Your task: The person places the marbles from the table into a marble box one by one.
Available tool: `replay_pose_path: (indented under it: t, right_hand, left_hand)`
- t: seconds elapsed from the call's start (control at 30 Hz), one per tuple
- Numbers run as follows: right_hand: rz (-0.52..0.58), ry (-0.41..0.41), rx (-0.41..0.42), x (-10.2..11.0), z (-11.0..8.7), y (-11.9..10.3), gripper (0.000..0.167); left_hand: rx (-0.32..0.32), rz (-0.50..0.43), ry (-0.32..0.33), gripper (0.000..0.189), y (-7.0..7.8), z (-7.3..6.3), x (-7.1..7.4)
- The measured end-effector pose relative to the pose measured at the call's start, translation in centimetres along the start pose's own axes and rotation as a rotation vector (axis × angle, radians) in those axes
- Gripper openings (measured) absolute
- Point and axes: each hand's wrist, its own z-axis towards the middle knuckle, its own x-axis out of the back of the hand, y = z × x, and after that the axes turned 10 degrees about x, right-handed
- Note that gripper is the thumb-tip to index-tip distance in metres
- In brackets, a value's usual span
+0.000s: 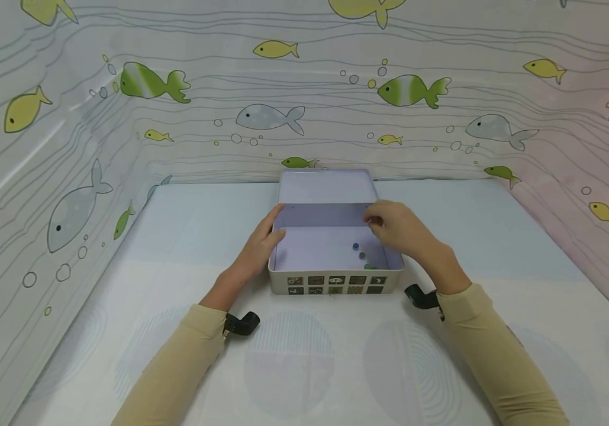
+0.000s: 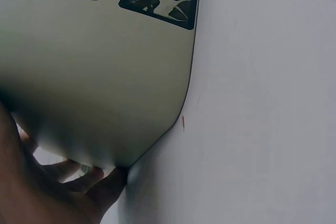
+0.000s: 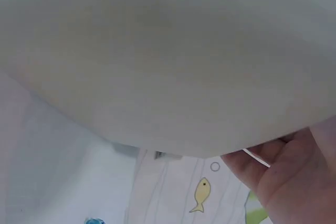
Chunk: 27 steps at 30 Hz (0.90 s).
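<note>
A pale tin box (image 1: 336, 283) with small picture tiles along its front stands on the table, its hinged lid (image 1: 328, 186) raised at the back. Small round beads or marbles lie inside at the right: a blue one (image 1: 355, 246), a grey one (image 1: 362, 255) and a green one (image 1: 368, 267). My left hand (image 1: 255, 248) grips the box's left side, thumb over the rim. Over the box's back right corner, my right hand (image 1: 401, 228) has its thumb and fingertips brought together. Whether something tiny is between them is unclear. The box's outer wall (image 3: 173, 77) fills much of the right wrist view.
The table (image 1: 203, 219) has a pale cover with circle patterns. Behind and beside it hangs a curtain-like sheet (image 1: 325, 142) printed with fish. Dark wrist cameras sit by the left cuff (image 1: 242, 323) and the right cuff (image 1: 421, 297).
</note>
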Motion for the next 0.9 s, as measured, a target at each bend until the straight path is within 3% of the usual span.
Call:
replay_pose_path:
  t: [0.5, 0.9]
  right_hand:
    - [-0.034, 0.122, 0.002, 1.1, -0.6, 1.1, 0.021]
    - [-0.09, 0.055, -0.103, 1.8, -1.3, 2.9, 0.02]
  left_hand:
    - [-0.01, -0.009, -0.004, 0.061, -0.1, 0.0, 0.1]
    - [-0.002, -0.017, -0.001, 0.06, -0.1, 0.0, 0.1]
